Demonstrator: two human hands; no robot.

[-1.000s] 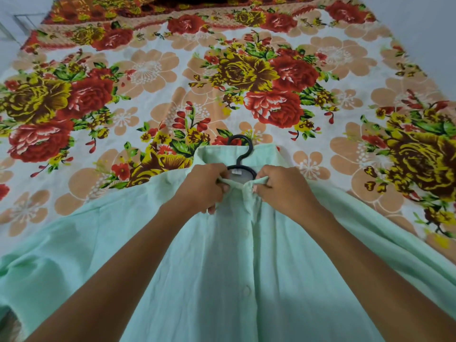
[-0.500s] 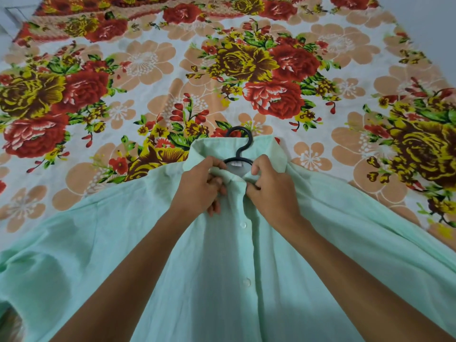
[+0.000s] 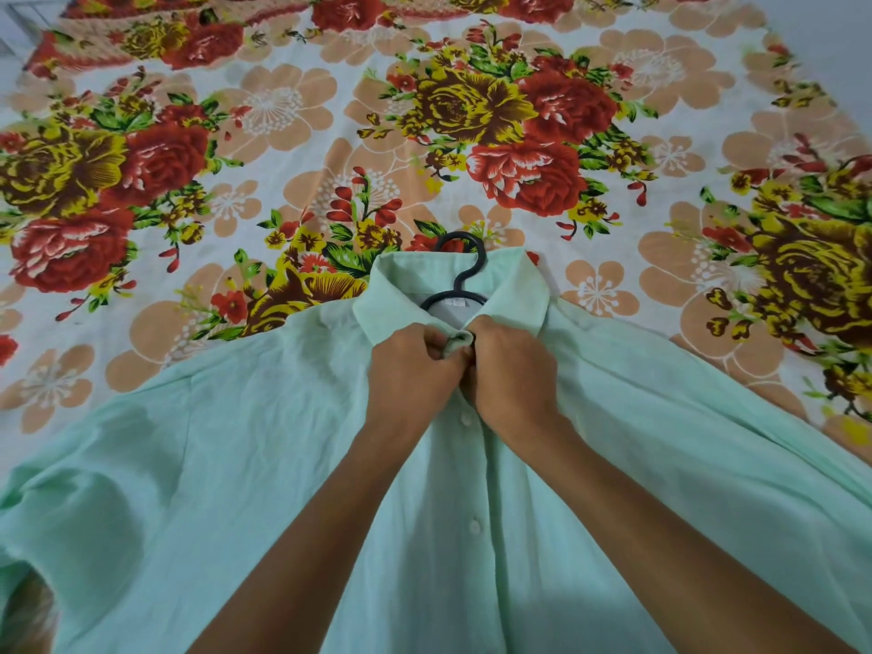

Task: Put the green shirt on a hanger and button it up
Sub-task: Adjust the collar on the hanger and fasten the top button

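**Head view: collar button closure**

Green shirt [image 3: 283, 464] lies front-up on the bed [image 3: 283, 134], collar away from the person, placket running lengthwise toward them. Hanger [image 3: 460, 276] sits inside the collar. Left hand [image 3: 410, 375] and right hand [image 3: 512, 370], touching, pinch the collar ends together. Remaining buttons lie nearer the person.

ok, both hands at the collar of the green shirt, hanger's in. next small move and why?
Probably finish the top button: push it through its hole. The left hand and right hand both pinch the collar band of the green shirt at the neck, just below the hanger. Whether that button is through is hidden by the fingers. The buttons lower on the placket would follow.
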